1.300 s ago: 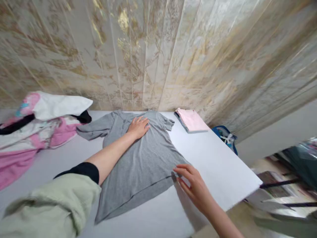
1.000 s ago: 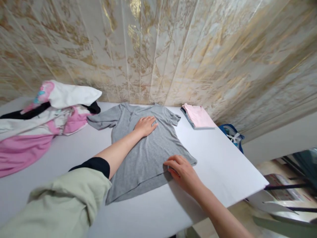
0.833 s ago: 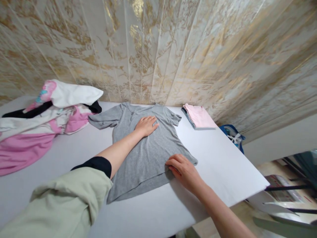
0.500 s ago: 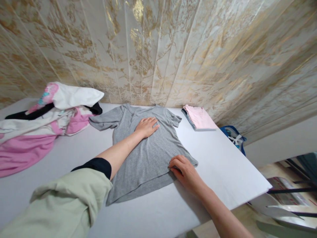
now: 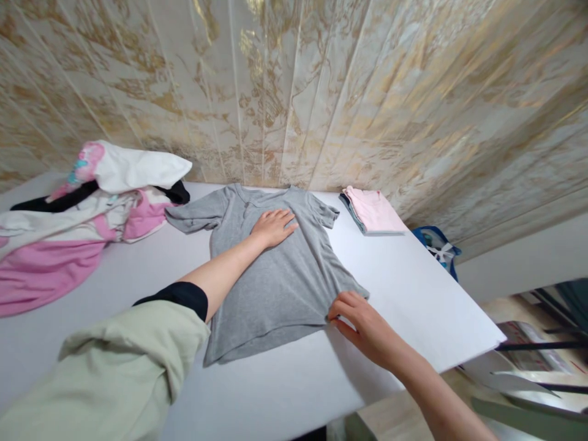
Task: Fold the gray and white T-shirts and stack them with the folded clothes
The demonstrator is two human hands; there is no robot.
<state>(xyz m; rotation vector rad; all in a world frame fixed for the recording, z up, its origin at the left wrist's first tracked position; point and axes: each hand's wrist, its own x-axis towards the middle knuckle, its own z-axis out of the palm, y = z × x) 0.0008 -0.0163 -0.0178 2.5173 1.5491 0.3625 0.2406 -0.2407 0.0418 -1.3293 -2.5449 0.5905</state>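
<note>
"Reaching in closest to you, is that your pale green sleeve [image 5: 124,361]?"

"Yes, pushed up your left arm, with a black cuff [image 5: 186,296] at its end. Next, your right hand [image 5: 361,320] pinches the lower hem of the gray T-shirt [image 5: 275,288] between thumb and fingers, near its right corner."

"Where does the shirt lie?"

"Spread out on the white table [image 5: 408,291], neckline away from you, with creases running to your pinch."

"And your left hand [image 5: 274,228]?"

"Open, palm down on the shirt's upper part."

"Farther on?"

"You have a loose heap of clothes [image 5: 94,222] on the left, a folded stack [image 5: 374,211] with pink on top at the right, and a gold-patterned backdrop [image 5: 275,92] behind."
</note>
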